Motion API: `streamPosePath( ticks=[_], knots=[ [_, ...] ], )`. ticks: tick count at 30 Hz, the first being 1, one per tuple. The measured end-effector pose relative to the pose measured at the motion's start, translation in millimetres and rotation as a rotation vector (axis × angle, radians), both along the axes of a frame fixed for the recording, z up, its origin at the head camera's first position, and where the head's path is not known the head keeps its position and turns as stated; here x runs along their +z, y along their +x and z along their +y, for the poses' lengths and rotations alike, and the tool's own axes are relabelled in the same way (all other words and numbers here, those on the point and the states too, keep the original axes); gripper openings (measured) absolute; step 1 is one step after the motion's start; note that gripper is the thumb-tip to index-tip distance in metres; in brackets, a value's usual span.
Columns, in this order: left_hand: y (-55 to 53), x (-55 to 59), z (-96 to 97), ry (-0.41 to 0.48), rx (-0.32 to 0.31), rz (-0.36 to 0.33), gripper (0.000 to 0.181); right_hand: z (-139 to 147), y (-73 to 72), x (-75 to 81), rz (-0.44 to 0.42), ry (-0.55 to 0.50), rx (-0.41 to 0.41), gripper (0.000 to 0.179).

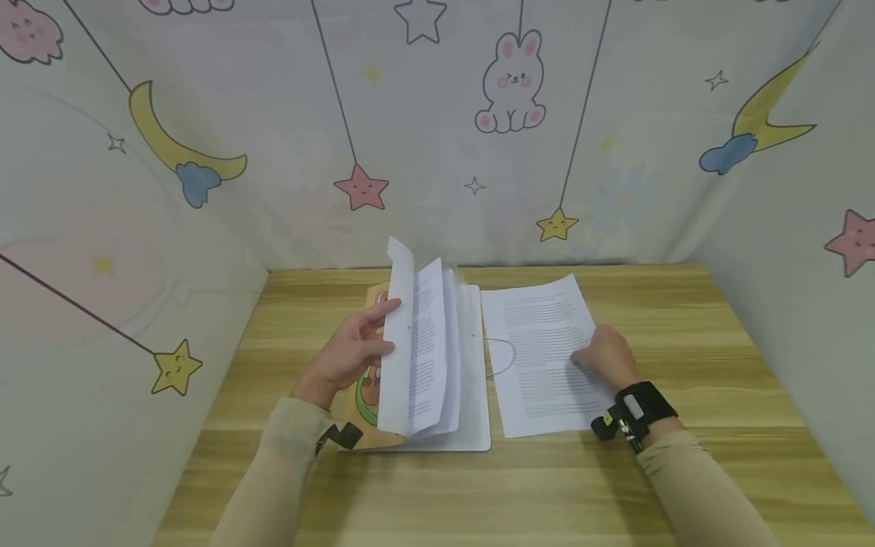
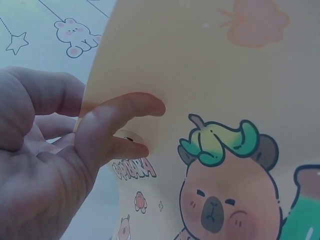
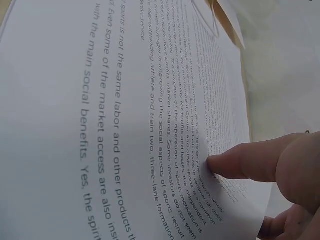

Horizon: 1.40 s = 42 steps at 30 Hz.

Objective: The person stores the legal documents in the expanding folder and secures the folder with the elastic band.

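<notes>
A file folder [image 1: 478, 410] with an orange capybara cover [image 2: 229, 200] stands partly opened on the table, several printed pages [image 1: 425, 357] showing between its leaves. My left hand [image 1: 345, 353] grips the folder's cover by the edge, thumb and fingers on either side in the left wrist view. To the right of the folder lies a loose printed sheet [image 1: 543, 315]. My right hand [image 1: 610, 357] pinches that sheet at its right edge, thumb on the printed face; the right wrist view shows the sheet curving. The fingers beneath the paper are mostly hidden.
A thin white elastic loop [image 1: 513, 357] reaches from the folder over the sheet. Beneath everything is a wood-grain table [image 1: 547, 494]. A pale cloth [image 1: 437, 220] printed with stars, moons and rabbits walls in the back and sides.
</notes>
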<state>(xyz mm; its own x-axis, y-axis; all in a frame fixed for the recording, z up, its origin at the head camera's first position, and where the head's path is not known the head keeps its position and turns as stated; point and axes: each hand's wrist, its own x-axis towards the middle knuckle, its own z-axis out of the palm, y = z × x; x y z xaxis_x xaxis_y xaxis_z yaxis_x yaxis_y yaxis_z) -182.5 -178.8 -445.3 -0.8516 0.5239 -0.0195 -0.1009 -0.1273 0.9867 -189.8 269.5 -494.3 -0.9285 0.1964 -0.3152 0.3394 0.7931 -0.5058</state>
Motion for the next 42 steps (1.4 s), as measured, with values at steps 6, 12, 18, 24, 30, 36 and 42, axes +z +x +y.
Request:
streamPosePath(
  ticks=[6,12,18,24,30,36,42],
  knots=[
    [0.0,0.8,0.9,-0.002,-0.007,-0.005,0.080,3.5,1.8,1.4,-0.005,-0.063,0.000,0.052],
    [-0.7,0.3,0.9,0.005,-0.013,-0.002,0.080,4.6,2.5,3.4,-0.011,-0.044,-0.001,0.050],
    [-0.5,-0.3,1.6,0.016,-0.012,-0.007,0.081,6.0,2.1,5.5,-0.011,-0.008,-0.002,0.042],
    [0.7,-0.1,1.4,0.017,-0.013,-0.017,0.081,9.7,3.0,5.8,-0.028,-0.054,-0.038,0.054],
    [1.7,1.0,0.1,0.015,-0.008,-0.011,0.082,18.2,4.2,4.2,-0.029,-0.116,-0.036,0.074],
    [1.3,-0.2,-1.3,0.013,-0.005,-0.008,0.081,28.5,6.7,6.6,-0.011,-0.137,0.012,0.065],
    [1.2,-0.1,-2.2,0.013,-0.002,-0.003,0.081,38.8,11.1,11.0,-0.024,-0.175,0.066,0.057]
  ],
)
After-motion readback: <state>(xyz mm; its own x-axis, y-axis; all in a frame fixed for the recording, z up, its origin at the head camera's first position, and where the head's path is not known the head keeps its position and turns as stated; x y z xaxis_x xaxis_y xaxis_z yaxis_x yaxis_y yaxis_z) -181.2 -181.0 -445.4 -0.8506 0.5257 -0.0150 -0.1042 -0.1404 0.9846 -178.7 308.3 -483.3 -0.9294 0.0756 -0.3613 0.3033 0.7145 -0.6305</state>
